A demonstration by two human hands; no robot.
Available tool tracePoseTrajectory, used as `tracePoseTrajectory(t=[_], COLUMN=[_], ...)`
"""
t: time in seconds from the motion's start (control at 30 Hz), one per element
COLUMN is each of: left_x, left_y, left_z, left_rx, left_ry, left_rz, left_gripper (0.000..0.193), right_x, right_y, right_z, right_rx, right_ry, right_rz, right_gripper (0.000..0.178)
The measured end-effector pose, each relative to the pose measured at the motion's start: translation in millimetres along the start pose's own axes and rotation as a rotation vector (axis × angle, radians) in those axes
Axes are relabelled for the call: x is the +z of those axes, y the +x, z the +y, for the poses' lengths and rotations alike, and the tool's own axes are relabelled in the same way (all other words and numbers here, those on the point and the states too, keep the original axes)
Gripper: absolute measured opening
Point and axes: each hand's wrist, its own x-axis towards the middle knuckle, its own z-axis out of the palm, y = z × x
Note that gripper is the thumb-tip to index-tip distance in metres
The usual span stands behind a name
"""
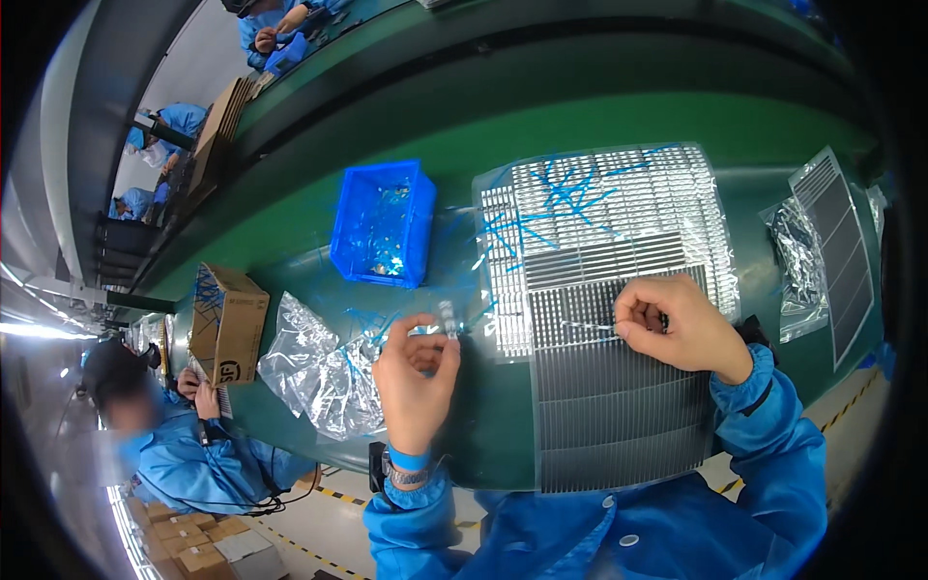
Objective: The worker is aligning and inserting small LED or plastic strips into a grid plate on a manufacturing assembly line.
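Note:
My left hand (416, 382) is raised over the green table, its fingers curled and the thumb tip against a small clear strip (447, 317) that stands up from the fingertips. My right hand (681, 324) is closed in a pinch on the end of a thin, shiny strip (588, 330), which points left over the sheet. Beneath it lies a large sheet (623, 401) with rows of narrow dark and silver strips. The near part looks dark and the far part silvery. Several thin blue strips (565, 193) are scattered on its far half.
A blue bin (421, 227) with small shiny pieces stands beyond my left hand. Crumpled clear plastic (324, 382) lies left of it, near an open cardboard box (240, 329). Another dark sheet (843, 261) and a plastic bag (800, 261) lie at the right. A co-worker (184, 435) sits at the left.

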Motion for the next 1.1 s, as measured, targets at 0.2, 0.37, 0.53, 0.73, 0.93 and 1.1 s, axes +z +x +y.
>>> tracePoseTrajectory(t=[0.2,0.37,0.53,0.73,0.93,1.1], left_x=[11,55,86,88,90,89], left_y=[-20,-10,13,23,21,21], left_z=[34,72,53,42,40,38], left_rx=[0.371,0.689,0.617,0.476,0.450,0.384], left_ry=[0.399,0.201,0.042,-0.144,-0.181,-0.215], left_rz=[0.231,-0.177,-0.434,-0.512,-0.488,-0.487], left_gripper=[0.037,0.032,0.008,0.007,0.007,0.006], right_x=[-3,-8,-8,-1,2,5], right_y=[3,1,3,1,4,4], right_z=[-5,-20,-9,6,9,7], right_rx=[-0.034,-0.167,-0.178,-0.068,-0.114,-0.055], right_ry=[-0.088,-0.275,-0.219,-0.039,-0.033,-0.008], right_rz=[-0.002,-0.034,-0.016,0.018,0.021,0.023], right_gripper=[0.008,0.011,0.012,0.010,0.010,0.010])
